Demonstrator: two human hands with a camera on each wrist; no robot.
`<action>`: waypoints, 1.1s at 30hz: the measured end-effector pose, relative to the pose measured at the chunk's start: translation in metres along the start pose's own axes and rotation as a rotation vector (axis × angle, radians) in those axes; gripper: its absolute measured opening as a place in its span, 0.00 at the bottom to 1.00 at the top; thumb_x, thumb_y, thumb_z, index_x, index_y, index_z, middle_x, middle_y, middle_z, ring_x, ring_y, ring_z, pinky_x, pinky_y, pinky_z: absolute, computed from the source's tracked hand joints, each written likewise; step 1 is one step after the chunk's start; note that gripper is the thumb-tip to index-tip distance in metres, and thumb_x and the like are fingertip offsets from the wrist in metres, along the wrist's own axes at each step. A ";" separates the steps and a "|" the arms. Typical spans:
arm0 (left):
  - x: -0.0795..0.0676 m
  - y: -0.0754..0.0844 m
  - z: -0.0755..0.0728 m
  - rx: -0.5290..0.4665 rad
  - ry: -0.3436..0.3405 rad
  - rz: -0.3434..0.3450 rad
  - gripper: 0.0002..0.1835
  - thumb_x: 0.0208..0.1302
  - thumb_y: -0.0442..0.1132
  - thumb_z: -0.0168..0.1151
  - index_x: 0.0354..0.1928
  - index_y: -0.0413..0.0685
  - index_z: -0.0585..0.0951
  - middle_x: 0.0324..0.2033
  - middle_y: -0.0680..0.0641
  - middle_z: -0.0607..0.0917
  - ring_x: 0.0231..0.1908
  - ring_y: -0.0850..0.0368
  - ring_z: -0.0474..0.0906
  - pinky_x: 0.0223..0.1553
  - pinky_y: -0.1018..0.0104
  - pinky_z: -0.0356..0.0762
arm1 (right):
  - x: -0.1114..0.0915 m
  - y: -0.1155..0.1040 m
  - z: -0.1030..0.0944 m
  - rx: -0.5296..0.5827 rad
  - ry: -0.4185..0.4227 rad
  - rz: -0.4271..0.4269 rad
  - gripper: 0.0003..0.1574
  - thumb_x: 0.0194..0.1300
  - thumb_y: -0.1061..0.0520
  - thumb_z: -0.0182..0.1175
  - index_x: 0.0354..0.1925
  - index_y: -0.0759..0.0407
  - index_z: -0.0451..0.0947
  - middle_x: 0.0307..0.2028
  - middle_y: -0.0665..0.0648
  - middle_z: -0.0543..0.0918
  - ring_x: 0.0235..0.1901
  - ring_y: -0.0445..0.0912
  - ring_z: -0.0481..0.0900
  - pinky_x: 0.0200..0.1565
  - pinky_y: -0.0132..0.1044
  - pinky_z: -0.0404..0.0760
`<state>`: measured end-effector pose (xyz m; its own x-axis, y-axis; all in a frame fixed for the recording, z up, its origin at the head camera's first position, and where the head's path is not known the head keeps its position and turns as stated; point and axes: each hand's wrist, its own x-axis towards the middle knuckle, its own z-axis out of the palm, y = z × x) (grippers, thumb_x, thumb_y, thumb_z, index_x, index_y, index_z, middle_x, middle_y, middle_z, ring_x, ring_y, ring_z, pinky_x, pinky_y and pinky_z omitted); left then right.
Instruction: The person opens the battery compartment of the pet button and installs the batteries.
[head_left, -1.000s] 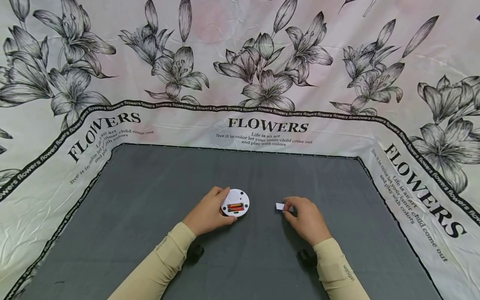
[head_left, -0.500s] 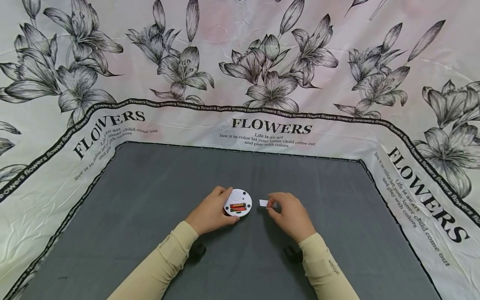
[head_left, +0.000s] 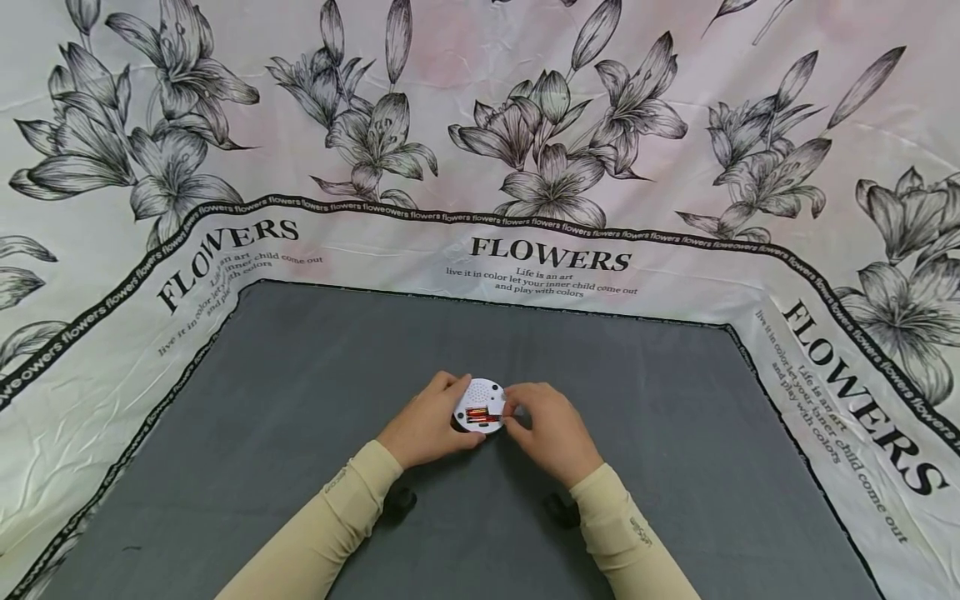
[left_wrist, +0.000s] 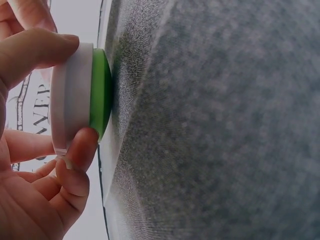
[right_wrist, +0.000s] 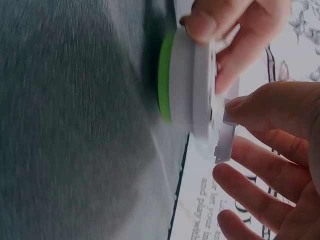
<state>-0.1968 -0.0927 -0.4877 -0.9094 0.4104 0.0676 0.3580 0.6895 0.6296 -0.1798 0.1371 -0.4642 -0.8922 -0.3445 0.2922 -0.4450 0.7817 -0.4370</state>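
My left hand (head_left: 423,427) grips a round white device (head_left: 480,395) by its left rim, fingers at the far side and thumb at the near side. Its face with small speaker holes is turned up, and red batteries (head_left: 477,415) show in an uncovered slot. The green underside (left_wrist: 100,90) appears in the left wrist view, facing the cloth. With thumb and fingers, my right hand (head_left: 553,432) pinches a thin white battery cover (right_wrist: 226,142) close over the device's right side. Whether the cover touches the device, I cannot tell.
A dark grey cloth (head_left: 360,350) lies beneath both hands. Around it runs a white border with flower prints and lettering (head_left: 551,254). Black wrist straps show at the left wrist (head_left: 399,504) and right wrist (head_left: 562,510).
My right hand has moved left with the battery cover, from apart on the right to the device's battery slot. My left hand keeps its grip on the device.
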 end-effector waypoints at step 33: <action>-0.001 -0.001 -0.004 -0.002 -0.008 0.024 0.50 0.66 0.54 0.77 0.83 0.40 0.65 0.66 0.39 0.77 0.47 0.55 0.81 0.49 0.59 0.82 | 0.004 -0.020 0.022 0.002 -0.017 -0.046 0.10 0.67 0.60 0.77 0.34 0.48 0.85 0.62 0.57 0.88 0.60 0.54 0.84 0.57 0.51 0.85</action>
<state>-0.1974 -0.0961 -0.4846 -0.8989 0.4314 0.0769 0.3793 0.6780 0.6297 -0.1760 0.1091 -0.4732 -0.8721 -0.3886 0.2976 -0.4854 0.7640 -0.4250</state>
